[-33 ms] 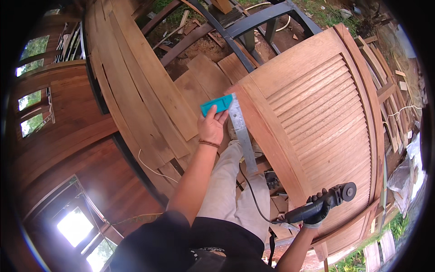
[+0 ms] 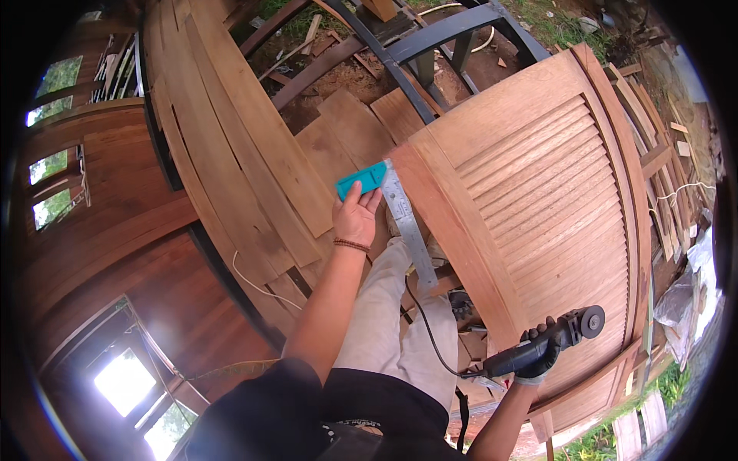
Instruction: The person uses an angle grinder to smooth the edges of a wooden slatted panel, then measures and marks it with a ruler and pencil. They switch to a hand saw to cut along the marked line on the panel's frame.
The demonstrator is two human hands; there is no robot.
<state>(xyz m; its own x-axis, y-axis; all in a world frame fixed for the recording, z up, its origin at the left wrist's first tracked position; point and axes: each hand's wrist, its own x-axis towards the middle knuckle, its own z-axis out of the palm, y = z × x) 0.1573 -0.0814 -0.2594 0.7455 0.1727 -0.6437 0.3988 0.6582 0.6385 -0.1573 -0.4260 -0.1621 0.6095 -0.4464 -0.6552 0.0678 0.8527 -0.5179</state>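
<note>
My left hand [image 2: 356, 217], bare with a beaded bracelet at the wrist, grips the teal handle of a try square [image 2: 405, 223]. The metal blade of the square runs down along the near left edge of a wooden louvered panel [image 2: 453, 207], close to its corner; whether it touches the wood I cannot tell. In my gloved right hand [image 2: 540, 355] is a black angle grinder [image 2: 519, 357], held over the lower part of the panel. Its dark disc [image 2: 591, 322] points away to the right, and its cord [image 2: 427, 330] loops back toward my legs.
Long wooden boards [image 2: 238, 138] lie side by side on the left. Beyond the panel stands a dark metal frame [image 2: 438, 38] over dirt and wood scraps. More stacked lumber [image 2: 656, 161] and crumpled plastic sheeting [image 2: 680, 296] are at the far right.
The try square has shifted slightly left with my left hand, and its blade slants a little more. My right hand and the angle grinder stay almost where they were.
</note>
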